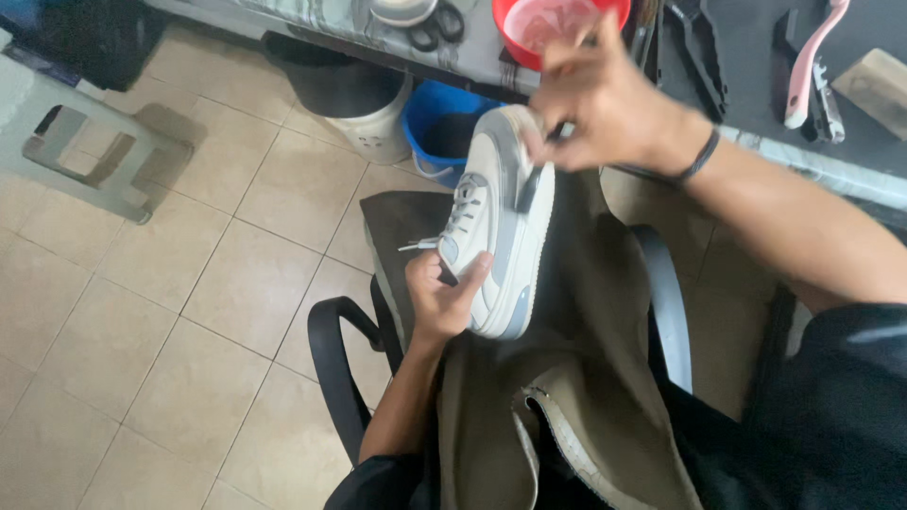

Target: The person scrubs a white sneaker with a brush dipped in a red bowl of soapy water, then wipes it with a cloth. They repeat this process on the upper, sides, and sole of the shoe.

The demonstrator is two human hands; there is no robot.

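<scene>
White-and-grey leather sneaker [496,227] is held over the lap, gripped at the heel by the left hand [444,297] — a small dark brush [529,189] is pinched against its sole edge by the right hand [600,104]. Grip could slip under hard scrubbing — dropping it.

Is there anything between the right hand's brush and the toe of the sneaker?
Nothing visible. The right hand holds a small dark brush right at the sneaker near its toe; the left hand grips the heel end.
</scene>
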